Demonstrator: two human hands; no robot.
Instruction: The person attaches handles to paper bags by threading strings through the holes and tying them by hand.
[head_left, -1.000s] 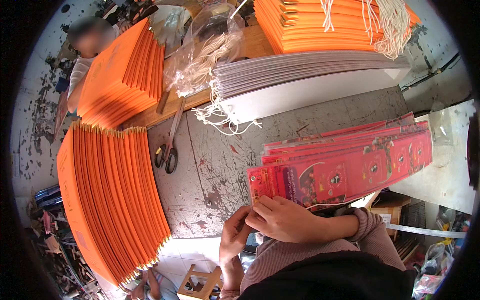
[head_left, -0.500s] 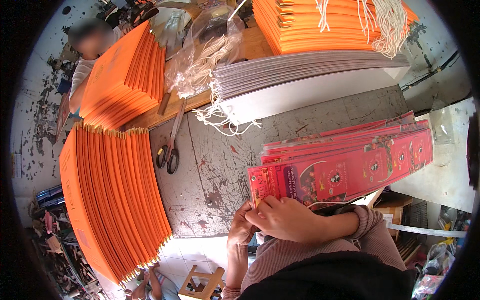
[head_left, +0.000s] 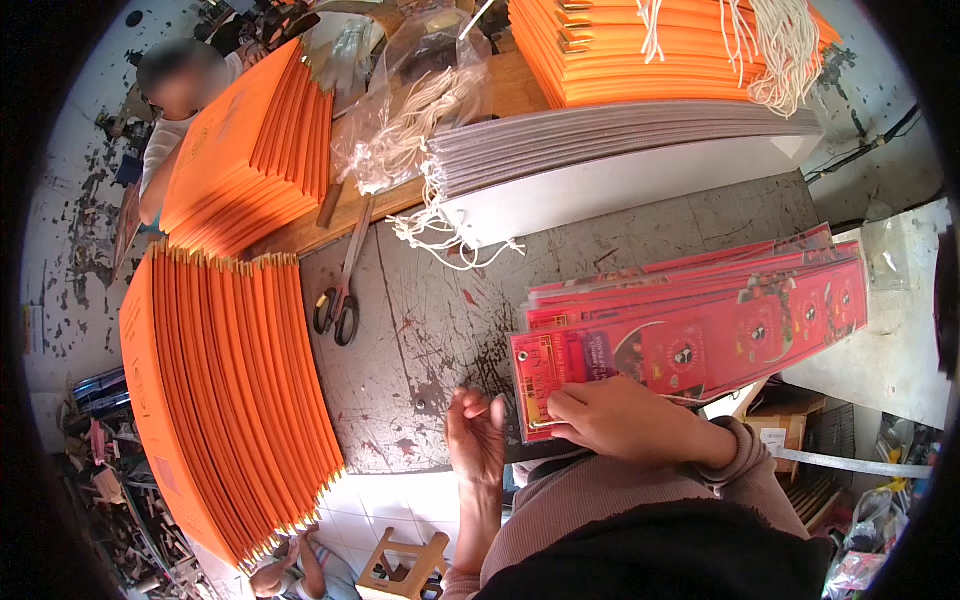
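My right hand (head_left: 635, 420) grips the near edge of a long, red printed plastic-covered sheet (head_left: 690, 355). The sheet has small eyelet holes at its left end, and a thin white cord runs along its near edge by my wrist. Just left of that end, my left hand (head_left: 474, 440) is raised off the sheet, fingers loosely curled and apart, holding nothing. Beneath the top sheet, several more red sheets (head_left: 680, 268) lie in a fanned, overlapping pile on the scratched grey tabletop (head_left: 430, 300).
Black-handled scissors (head_left: 345, 300) lie left of centre. Orange folder stacks (head_left: 230, 400) line the left side, with another orange stack (head_left: 640, 75) at the back. A stack of grey boards (head_left: 620, 150) with white cords lies behind the sheets. A bag of cords (head_left: 420, 115) and a person (head_left: 180, 85) are beyond.
My left hand has let go of the sheet's left end and drawn back to the left. The sheet's end has shifted slightly right and toward me, with my right hand still on it.
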